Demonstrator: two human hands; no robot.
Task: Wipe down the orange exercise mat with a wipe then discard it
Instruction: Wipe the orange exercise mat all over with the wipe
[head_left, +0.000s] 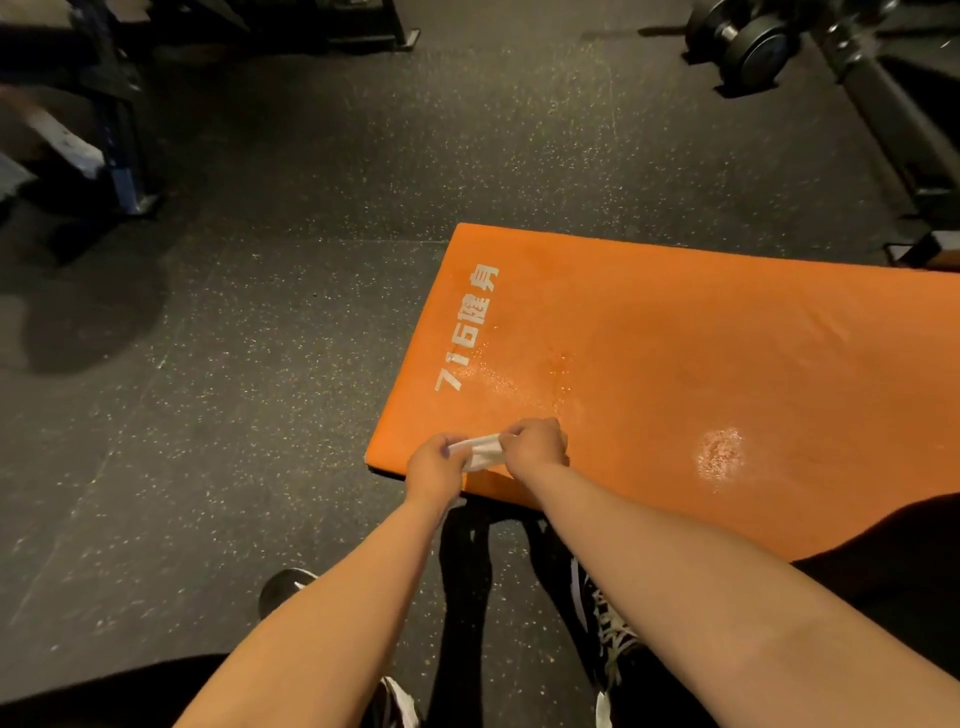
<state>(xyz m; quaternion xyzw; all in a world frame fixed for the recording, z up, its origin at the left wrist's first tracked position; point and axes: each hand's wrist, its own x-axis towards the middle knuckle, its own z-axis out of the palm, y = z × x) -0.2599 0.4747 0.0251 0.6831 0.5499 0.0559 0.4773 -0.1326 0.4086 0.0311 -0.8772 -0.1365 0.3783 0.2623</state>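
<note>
The orange exercise mat (675, 353) lies on the dark speckled floor and runs off to the right. White lettering is printed near its left end, and shiny wet patches show on its surface. Both my hands are over the mat's near left corner. My left hand (435, 465) and my right hand (535, 446) each pinch one end of a folded white wipe (480, 451), which is stretched between them just above the mat.
Dumbbells (748, 41) and a black machine frame (893, 114) stand at the back right. A blue-legged rack (119, 156) is at the back left. My shoes (608, 629) stand on the floor (260, 312) by the mat's near edge.
</note>
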